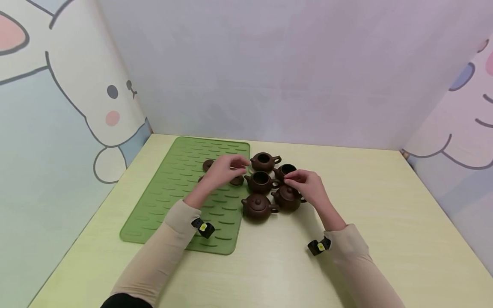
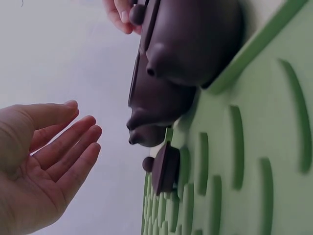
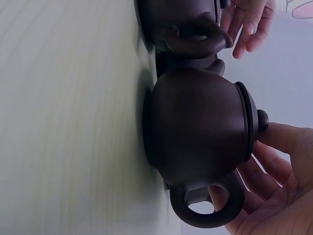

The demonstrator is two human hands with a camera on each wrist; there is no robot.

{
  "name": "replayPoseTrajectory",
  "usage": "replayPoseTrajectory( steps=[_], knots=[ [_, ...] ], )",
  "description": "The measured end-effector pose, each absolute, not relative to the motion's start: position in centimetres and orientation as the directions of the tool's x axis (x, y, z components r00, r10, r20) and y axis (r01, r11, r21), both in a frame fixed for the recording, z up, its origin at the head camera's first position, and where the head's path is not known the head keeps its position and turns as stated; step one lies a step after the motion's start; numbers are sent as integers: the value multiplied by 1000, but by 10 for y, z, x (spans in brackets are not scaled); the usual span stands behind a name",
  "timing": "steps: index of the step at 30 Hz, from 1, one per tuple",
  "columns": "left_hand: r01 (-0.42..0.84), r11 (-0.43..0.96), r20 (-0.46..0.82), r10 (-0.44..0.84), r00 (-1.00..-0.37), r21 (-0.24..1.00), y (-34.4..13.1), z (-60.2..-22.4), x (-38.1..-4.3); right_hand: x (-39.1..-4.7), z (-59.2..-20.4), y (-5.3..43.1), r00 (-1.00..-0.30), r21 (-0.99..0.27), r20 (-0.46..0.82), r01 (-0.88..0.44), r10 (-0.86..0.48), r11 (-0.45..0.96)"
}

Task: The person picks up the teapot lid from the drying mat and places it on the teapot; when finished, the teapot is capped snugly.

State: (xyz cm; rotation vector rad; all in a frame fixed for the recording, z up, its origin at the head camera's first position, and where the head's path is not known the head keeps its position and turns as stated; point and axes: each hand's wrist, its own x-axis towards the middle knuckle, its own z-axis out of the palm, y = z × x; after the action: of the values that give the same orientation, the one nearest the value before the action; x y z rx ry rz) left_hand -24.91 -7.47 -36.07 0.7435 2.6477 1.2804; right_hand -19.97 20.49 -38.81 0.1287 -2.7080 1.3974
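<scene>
My left hand (image 1: 227, 169) hovers over the green mat, fingers loosely extended and holding nothing. Under and beside it lie dark brown lids, one lid (image 1: 236, 180) by the fingers and another lid (image 1: 208, 165) farther left, with a third partly hidden. My right hand (image 1: 308, 184) is at the lidded teapot (image 1: 288, 201), its thumb beside the knob (image 3: 262, 121) and its fingers partly hidden behind the pot. Left of that pot stands a second lidded teapot (image 1: 257, 208). Behind them are three lidless teapots: one in the middle (image 1: 260, 183), one at the back (image 1: 263, 161), one at right (image 1: 285, 170).
The green ridged mat (image 1: 161, 214) covers the left part of the pale wooden table (image 1: 385, 239), and the teapots stand close together along its right edge. A pale back wall (image 1: 269, 85) and side walls with cartoon drawings enclose the table.
</scene>
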Motion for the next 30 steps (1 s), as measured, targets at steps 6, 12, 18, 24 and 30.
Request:
replayPoseTrajectory(
  steps=[6, 12, 18, 24, 30],
  knots=[
    [362, 541, 115, 436, -893, 759, -87, -364, -250, -202, -392, 204, -993, -806, 118, -106, -17, 583],
    [327, 556, 101, 398, -912, 764, -101, -369, -251, -204, -392, 202, -993, -803, 116, -105, -19, 587],
    [318, 556, 106, 381, -919, 768, -115, -373, -250, -206, -393, 200, -993, -796, 113, -103, -20, 597],
    [305, 560, 104, 362, -926, 770, -126, -377, -251, -207, -393, 199, -994, -793, 111, -103, -23, 600],
    [298, 577, 109, 338, -935, 761, -135, -383, -252, -207, -392, 196, -993, -788, 112, -105, -26, 606]
  ],
)
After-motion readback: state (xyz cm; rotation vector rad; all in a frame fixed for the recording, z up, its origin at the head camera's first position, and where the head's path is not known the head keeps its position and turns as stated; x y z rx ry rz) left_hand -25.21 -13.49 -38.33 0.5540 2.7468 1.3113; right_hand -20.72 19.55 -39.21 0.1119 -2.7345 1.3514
